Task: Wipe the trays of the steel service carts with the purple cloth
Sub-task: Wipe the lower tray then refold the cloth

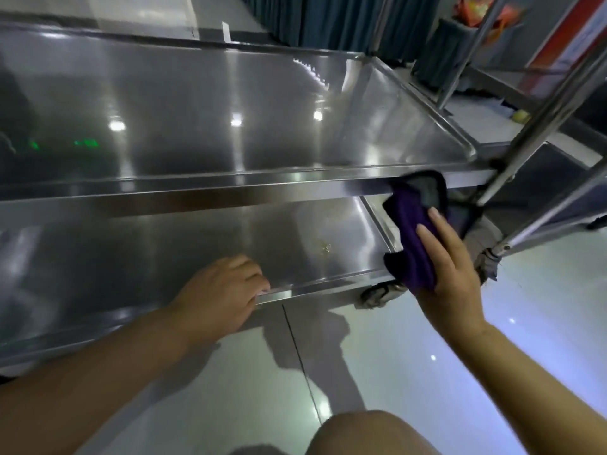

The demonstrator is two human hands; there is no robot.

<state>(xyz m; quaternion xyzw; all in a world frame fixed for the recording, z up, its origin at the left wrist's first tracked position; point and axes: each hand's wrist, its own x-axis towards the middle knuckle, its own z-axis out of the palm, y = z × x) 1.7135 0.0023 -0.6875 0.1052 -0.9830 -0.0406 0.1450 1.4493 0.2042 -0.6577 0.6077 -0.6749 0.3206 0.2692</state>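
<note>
The right hand (450,277) grips the purple cloth (415,231), fingers (437,224) curled round the bunched fabric, holding it against the right end of the cart's (538,119) upper tray (230,126), at its front rim. The left hand (220,290) rests on the front edge of the lower tray (164,257), fingertips curled over the rim. A few yellowish crumbs (326,247) lie on the lower tray near its right end. A caster (377,295) stands on the tiled floor (394,356) below.

Blue curtain (345,21), glossy tiled floor (410,356)
</note>
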